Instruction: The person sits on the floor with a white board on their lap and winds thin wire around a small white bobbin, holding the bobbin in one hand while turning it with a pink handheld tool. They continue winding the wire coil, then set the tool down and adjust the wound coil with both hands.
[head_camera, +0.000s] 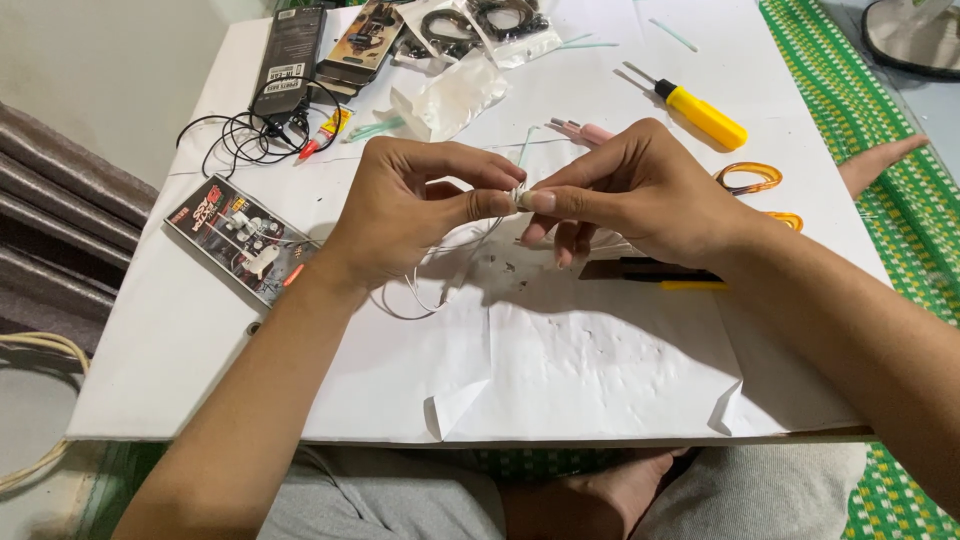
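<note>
Over the white table (600, 380), left hand (400, 215) and right hand (640, 190) pinch a small earbud (520, 198); squeezing harder might crack it or snap its thin cable (415, 300).

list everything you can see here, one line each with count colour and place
earbud piece: one, white, pinched between both hands' fingertips
cable: one, white, looping below the hands
screwdriver: one, yellow handle, far right of table
scissors: one, orange handles, behind right wrist
utility knife: one, black and yellow, under right wrist
glue tube: one, yellow and red, far left
adapter: one, black, far left corner
table: one, white
left hand: one, at centre
right hand: one, at centre
</note>
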